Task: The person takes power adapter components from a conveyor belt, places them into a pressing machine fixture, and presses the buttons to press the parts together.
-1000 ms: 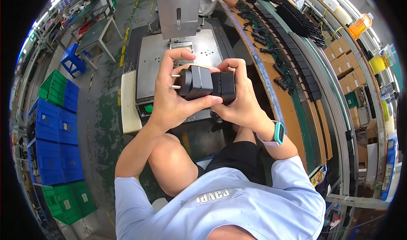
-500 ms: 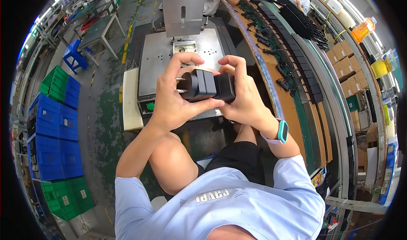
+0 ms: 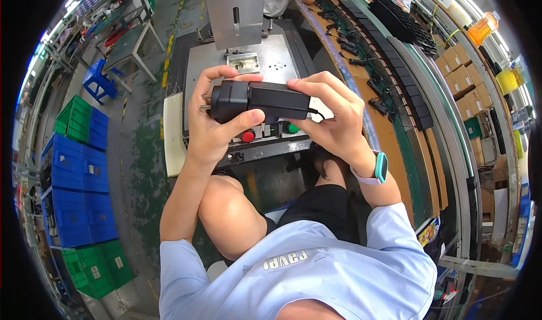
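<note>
Holding a black power adapter point(image 3: 257, 99) w/ both hands, raised above the lap and in front of the press bench, roughly level, long axis running left–right.

L hand point(image 3: 212, 122): fingers closed round the plug end; thumb point(image 3: 243, 120) pressed up against the near underside, other fingers wrapped over the far top edge. Metal prongs poke out leftward past the L fingers, so that end is left bare, prob. so the pins stay visible/untouched.

R hand point(image 3: 333, 116): fingers curled over the top of the other end, thumb hidden beneath; grip looks firm. A thin black cord exits just beside the R fingertips. Two-hand pinch from opposite ends keeps the middle of the body exposed to view; judged as an inspection or seam-pressing hold, can't tell which.

Adapter appearance: matt black plastic, blocky, two joined sections (squarer plug block at L, longer flatter body at R). No damage discernible at this res.

Wrist of R arm: teal-and-white watch point(image 3: 379, 168).

Beyond the fingers, lower: red button point(image 3: 248, 136) and green button point(image 3: 292, 129) on the bench front edge, just below the adapter. Farther: grey press machine point(image 3: 235, 14) w/ small fixture nest point(image 3: 244, 63) on its plate. Far R of the R hand: conveyor point(image 3: 395, 94) carrying more black adapters. Far L: blue and green crates point(image 3: 79, 167).
</note>
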Motion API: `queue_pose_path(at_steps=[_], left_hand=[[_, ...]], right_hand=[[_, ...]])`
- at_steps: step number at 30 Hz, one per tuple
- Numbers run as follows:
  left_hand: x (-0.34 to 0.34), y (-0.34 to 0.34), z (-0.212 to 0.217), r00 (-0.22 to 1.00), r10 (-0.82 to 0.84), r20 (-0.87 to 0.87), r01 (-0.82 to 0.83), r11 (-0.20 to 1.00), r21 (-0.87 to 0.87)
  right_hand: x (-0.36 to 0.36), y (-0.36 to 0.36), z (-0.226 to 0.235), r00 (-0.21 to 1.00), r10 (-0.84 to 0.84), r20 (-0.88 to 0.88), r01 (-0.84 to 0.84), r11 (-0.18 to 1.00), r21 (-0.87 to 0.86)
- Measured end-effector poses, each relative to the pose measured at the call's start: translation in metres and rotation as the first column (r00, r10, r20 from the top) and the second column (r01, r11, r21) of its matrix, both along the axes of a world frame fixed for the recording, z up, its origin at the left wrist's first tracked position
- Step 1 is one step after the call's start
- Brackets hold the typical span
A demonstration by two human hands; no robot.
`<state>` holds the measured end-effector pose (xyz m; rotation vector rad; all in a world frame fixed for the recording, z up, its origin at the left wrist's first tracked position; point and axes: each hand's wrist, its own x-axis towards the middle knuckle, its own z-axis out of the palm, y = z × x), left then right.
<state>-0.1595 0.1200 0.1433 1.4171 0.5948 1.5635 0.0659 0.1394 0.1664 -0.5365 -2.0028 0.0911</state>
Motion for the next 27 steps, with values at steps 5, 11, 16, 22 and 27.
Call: queue_pose_path(at_steps=[5,11,16,22,27], left_hand=[[-0.001,0.005,-0.005,0.993,-0.042,0.112,0.052,0.995,-0.087],[-0.02,0.011,-0.02,0.904,0.167,-0.394,-0.214,0.974,-0.079],[-0.109,-0.008,-0.042,0.949,0.221,-0.226,-0.296,0.871,-0.392],[-0.131,-0.039,-0.1,0.938,0.322,0.126,-0.179,0.766,-0.618],[-0.132,-0.067,-0.156,0.94,0.337,0.05,-0.18,0.615,-0.768]], right_hand=[[-0.001,0.001,0.009,0.996,0.022,0.083,-0.014,0.994,-0.104],[-0.01,0.037,-0.034,0.924,0.259,0.28,-0.032,0.785,-0.619],[0.055,0.137,-0.073,0.999,0.004,0.046,0.04,0.412,-0.91],[-0.013,0.237,-0.148,0.968,-0.057,0.246,0.14,0.932,-0.336],[-0.072,0.242,-0.146,0.869,-0.027,0.494,0.023,1.0,0.015]])
